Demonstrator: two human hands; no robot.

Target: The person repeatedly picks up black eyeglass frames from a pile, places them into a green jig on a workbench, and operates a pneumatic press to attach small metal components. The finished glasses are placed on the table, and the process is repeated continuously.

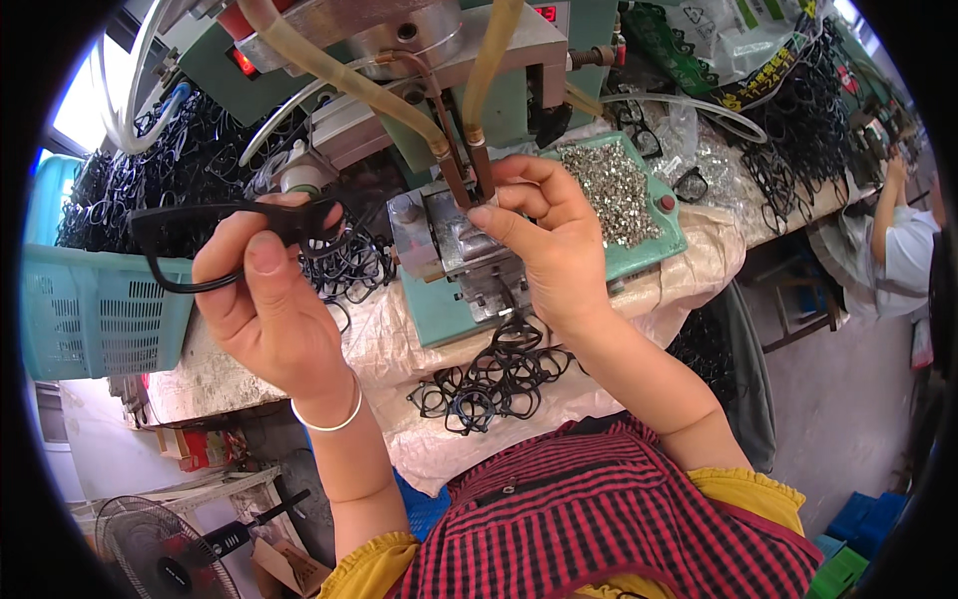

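My left hand (264, 299) holds a black eyeglass frame front (215, 225) up in front of the machine, thumb across its bridge. My right hand (539, 235) is at the metal fixture (449, 245) of a green bench machine (479, 90), fingertips pinched right below two copper-tipped rods (469, 170) fed by yellowish hoses. Whether something small sits between those fingertips is too fine to see. A green tray (659, 235) to the right holds a heap of small metal hinges (611, 190). Several black frame fronts (499, 374) lie piled on the sacking near my body.
A turquoise plastic basket (95, 314) full of black frames stands at the left. More black frames and plastic bags (738, 50) cover the bench at the back right. Another person (903, 240) works at the far right. A fan (160, 554) stands on the floor lower left.
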